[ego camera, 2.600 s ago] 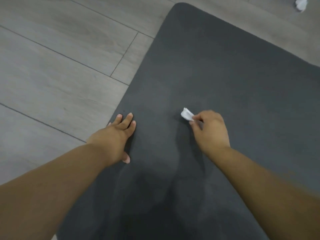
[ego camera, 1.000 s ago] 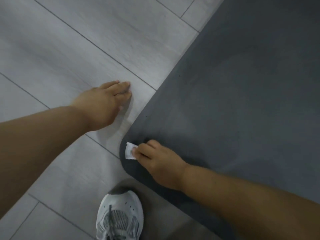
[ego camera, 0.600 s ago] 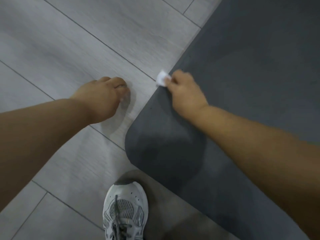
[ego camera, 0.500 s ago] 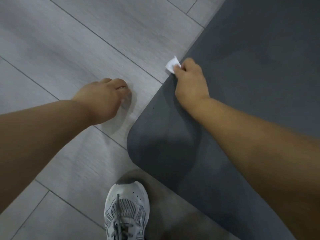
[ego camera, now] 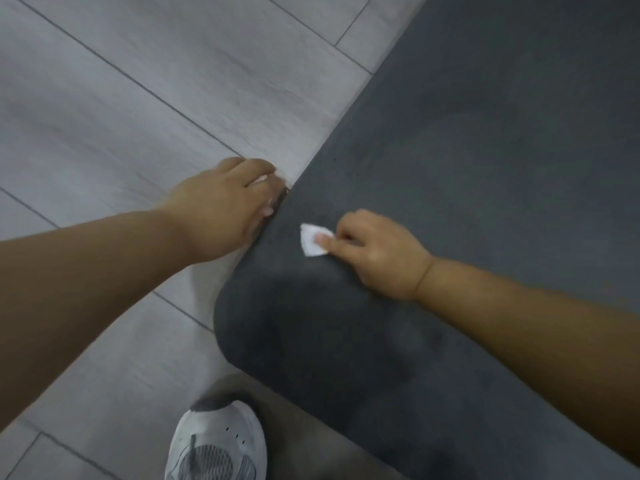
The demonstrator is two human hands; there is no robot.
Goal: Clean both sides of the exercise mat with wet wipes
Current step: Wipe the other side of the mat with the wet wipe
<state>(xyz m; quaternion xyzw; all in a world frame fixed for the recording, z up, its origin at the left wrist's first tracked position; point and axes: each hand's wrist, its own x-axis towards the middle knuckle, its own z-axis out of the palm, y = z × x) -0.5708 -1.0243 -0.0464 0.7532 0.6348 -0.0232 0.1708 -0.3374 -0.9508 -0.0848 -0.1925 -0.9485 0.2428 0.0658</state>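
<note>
"Lying flat on the grey plank floor (ego camera: 138, 98), that dark exercise mat (ego camera: 485, 150)?"
"Yes. A pale shoe (ego camera: 218, 445) stands just off its near corner. Left hand (ego camera: 225, 206) curls fingers against its edge, grip unclear; right hand (ego camera: 377, 254) fingers pinch the wet wipe (ego camera: 308, 245) on its surface."

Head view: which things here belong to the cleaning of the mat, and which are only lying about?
Part of the job:
- exercise mat
- wet wipe, pressed on the mat
- right hand, pinching the wipe
- left hand, at the mat's edge

Not part of it:
- shoe, on the floor near the mat's corner
- floor
</note>
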